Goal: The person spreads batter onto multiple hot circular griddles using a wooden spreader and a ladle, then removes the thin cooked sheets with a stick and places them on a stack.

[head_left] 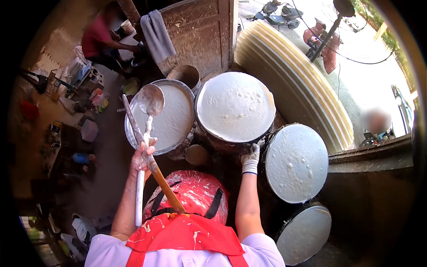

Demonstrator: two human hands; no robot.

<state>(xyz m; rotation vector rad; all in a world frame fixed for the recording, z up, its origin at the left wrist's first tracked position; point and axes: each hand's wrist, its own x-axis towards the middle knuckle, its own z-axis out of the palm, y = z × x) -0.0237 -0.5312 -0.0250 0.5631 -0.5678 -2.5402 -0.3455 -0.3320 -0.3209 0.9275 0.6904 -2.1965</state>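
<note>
My bare left hand point(143, 155) is closed around two long tools that cross in its grip. One is a ladle point(151, 100) with a metal bowl and a white handle, the bowl over a wide basin point(171, 116) of white batter. The other is a flat wooden stick point(163, 183), smeared white at its far end. In a white knitted glove, my right hand point(251, 160) reaches to the near right rim of a round steamer top point(235, 107) covered with a white sheet. Its fingers look bent at that rim; what they pinch, if anything, is too small to make out.
Two more white-covered round tops point(296, 163) point(304, 235) stand at the right. A bucket point(184, 76) stands behind the basin, and a small pot point(196, 155) before it. Curved yellowish panels point(291, 84) line the far right. A person point(103, 40) sits far left.
</note>
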